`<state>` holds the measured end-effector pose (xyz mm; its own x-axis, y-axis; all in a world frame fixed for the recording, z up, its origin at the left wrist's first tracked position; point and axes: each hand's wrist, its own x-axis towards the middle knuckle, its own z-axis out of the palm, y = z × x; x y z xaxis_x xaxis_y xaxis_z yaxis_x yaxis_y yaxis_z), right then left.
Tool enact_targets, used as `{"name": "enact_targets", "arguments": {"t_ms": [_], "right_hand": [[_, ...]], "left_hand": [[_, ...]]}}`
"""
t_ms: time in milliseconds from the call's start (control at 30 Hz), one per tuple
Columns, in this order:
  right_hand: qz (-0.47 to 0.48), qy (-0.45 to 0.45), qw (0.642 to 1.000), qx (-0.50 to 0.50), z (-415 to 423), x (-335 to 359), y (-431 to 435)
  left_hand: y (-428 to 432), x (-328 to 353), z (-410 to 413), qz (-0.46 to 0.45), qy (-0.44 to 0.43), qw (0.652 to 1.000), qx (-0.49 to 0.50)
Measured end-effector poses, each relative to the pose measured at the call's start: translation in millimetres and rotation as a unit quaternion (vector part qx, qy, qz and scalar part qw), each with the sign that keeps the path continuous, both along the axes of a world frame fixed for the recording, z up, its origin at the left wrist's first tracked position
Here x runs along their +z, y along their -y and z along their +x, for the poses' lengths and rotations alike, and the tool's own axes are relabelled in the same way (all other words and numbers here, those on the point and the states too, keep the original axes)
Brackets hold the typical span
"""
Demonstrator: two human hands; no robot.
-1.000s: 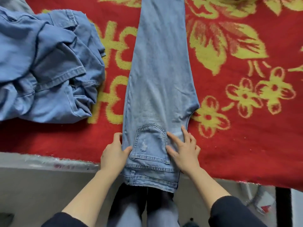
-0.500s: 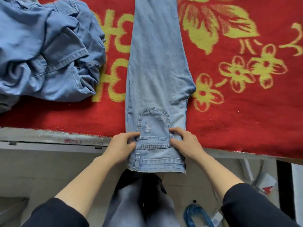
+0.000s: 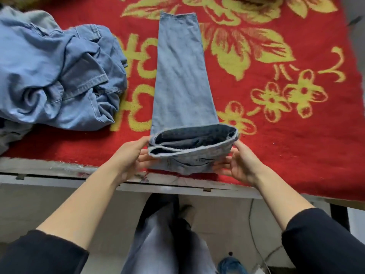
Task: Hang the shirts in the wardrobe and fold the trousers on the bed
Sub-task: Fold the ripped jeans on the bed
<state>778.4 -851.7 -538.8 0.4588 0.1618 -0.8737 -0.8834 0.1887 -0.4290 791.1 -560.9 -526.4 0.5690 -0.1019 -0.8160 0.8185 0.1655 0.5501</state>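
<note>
At the near edge of the bed, the light blue denim trousers [image 3: 181, 76] lie lengthwise, folded leg on leg into one narrow strip. The hems are at the far end, flat on the cover. The waist end is up off the cover, its opening turned toward the camera and showing the darker inside of the cloth. Left hand [image 3: 130, 155] is on the left side of that raised end, with the thumb on top by the waistband and the fingers [image 3: 144, 158] curled underneath, pinching the denim. Right hand [image 3: 241, 167] has the opposite side, thumb up at the waistband corner and fingers [image 3: 223, 165] curled round the fabric below. Both hands hold it just above the mattress edge.

Under the trousers is a red blanket with a yellow flower pattern [image 3: 296, 135]. Off to the left, apart from the strip, sits a crumpled heap of darker blue denim garments [image 3: 59, 80]. Nearer the camera runs the pale grey bed edge [image 3: 59, 175]. Black sleeves [image 3: 39, 254] are pushed up both forearms, and grey trouser legs [image 3: 164, 244] stand on the floor below.
</note>
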Motion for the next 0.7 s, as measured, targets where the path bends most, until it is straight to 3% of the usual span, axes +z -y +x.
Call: {"name": "enact_targets", "arguments": {"t_ms": [67, 133, 300, 367, 467, 500, 700], "right_hand": [[0.045, 0.015, 0.998, -0.050, 25, -1, -1], [0.053, 0.046, 0.996, -0.049, 50, -4, -5], [-0.187, 0.144, 0.970, 0.066, 132, -14, -29], [-0.292, 0.205, 0.930, 0.092, 168, -20, -31], [-0.493, 0.278, 0.806, 0.173, 220, -33, -33], [-0.516, 0.289, 0.789, 0.167, 237, -36, -35], [-0.533, 0.262, 0.793, 0.137, 330, -57, -40]], "left_hand": [[5, 3, 27, -0.037, 0.005, 0.997, 0.066], [12, 2, 52, -0.053, 0.031, 0.996, 0.062], [23, -11, 128, 0.147, 0.130, 0.980, -0.022], [18, -22, 166, 0.256, 0.192, 0.946, -0.056], [10, -33, 225, 0.425, 0.273, 0.853, -0.129], [10, -36, 244, 0.447, 0.289, 0.836, -0.132], [9, -64, 351, 0.475, 0.328, 0.800, -0.162]]}}
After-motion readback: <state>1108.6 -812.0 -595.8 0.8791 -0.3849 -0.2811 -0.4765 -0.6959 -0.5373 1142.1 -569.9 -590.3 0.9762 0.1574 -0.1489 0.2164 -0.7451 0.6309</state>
